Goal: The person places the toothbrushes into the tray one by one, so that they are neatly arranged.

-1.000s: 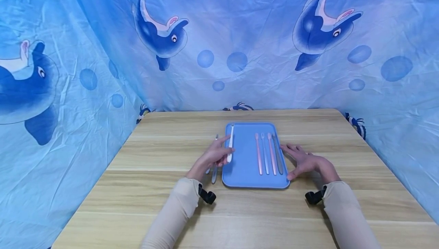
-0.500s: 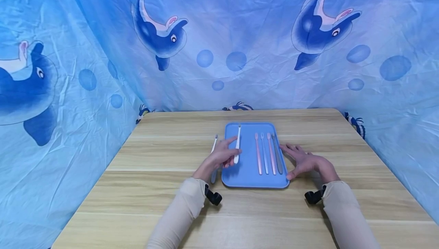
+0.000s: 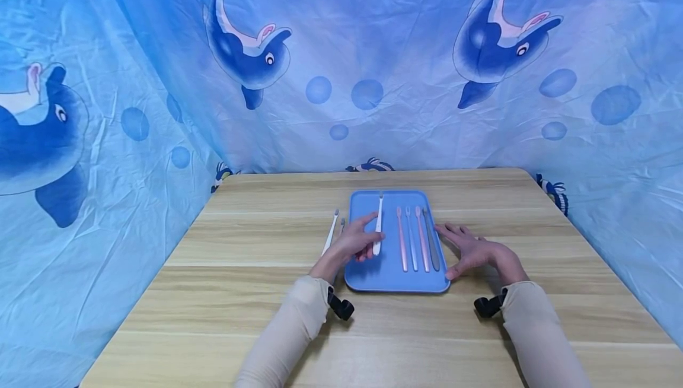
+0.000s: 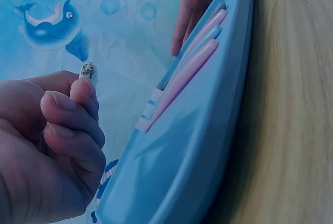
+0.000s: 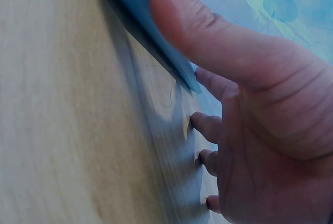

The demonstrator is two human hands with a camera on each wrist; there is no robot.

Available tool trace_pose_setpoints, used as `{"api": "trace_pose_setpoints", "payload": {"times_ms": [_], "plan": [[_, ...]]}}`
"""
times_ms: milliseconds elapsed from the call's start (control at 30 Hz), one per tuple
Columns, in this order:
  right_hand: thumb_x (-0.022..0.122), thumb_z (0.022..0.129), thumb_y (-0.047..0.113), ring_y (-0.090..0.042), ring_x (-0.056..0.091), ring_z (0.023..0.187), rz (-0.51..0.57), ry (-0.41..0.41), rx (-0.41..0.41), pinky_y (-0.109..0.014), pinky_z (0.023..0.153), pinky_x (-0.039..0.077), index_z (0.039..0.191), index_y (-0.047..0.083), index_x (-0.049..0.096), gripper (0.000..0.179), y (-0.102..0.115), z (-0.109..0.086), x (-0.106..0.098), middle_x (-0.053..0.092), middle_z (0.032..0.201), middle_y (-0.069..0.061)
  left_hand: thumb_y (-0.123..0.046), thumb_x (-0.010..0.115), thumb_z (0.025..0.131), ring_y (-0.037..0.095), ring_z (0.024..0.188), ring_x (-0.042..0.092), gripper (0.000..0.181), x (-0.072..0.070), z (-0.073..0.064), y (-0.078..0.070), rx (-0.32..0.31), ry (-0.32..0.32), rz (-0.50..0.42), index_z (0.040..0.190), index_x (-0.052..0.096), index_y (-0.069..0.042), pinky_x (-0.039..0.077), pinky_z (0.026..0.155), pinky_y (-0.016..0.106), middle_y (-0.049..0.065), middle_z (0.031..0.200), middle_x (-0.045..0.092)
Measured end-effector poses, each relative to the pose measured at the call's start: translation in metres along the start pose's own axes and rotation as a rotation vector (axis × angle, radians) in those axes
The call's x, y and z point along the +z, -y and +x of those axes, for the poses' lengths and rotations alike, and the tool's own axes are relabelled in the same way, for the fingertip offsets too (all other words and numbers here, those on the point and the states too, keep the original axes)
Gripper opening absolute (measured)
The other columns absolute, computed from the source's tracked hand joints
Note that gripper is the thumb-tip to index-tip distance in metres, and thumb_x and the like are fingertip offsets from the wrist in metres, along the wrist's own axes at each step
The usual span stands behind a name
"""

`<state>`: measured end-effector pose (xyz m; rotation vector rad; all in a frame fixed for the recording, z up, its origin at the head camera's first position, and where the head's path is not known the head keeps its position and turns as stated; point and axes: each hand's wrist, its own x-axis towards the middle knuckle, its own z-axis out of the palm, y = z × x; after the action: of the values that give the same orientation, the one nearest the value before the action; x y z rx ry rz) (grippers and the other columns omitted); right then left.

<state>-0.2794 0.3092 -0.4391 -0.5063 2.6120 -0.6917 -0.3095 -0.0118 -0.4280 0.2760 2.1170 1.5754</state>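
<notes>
My left hand (image 3: 353, 242) pinches a white toothbrush (image 3: 378, 225) above the left half of a blue tray (image 3: 368, 281). Its bristle end points to the tray's far edge. In the left wrist view, the handle end (image 4: 89, 71) pokes out between thumb and fingers, raised off the tray. Side by side on the tray's right half lie a pink toothbrush (image 3: 402, 239), a blue toothbrush (image 3: 412, 241), another pink toothbrush (image 3: 423, 242) and a dark grey toothbrush (image 3: 432, 245). My right hand (image 3: 475, 254), fingers spread, touches the tray's right edge, its thumb near the front corner.
Left of the tray on the wooden table (image 3: 405, 340), a white toothbrush (image 3: 330, 234) and another toothbrush (image 3: 342, 222) are partly covered by my left hand and wrist. A blue curtain (image 3: 341, 38) printed with dolphins hangs behind and along both sides of the table.
My left hand has carried the white toothbrush rightward from the tray's left edge, nearer to the row. The right hand and tray have stayed nearly still.
</notes>
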Motion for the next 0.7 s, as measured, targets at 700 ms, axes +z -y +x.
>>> {"api": "trace_pose_setpoints", "payload": {"times_ms": [700], "plan": [[0.084,0.068,0.06,-0.062,-0.003,0.147,0.003,0.012,0.011,-0.087,0.106,0.004,0.161,0.012,0.012,0.127,0.0,0.003,-0.002,0.003,0.164,-0.032,-0.022,0.063,0.097,0.009,0.036,0.044,0.073,0.02,0.011,-0.002,0.005,0.01,-0.023,0.16,0.026,-0.025,0.035,0.036,0.022,0.0,0.05,0.055]]}}
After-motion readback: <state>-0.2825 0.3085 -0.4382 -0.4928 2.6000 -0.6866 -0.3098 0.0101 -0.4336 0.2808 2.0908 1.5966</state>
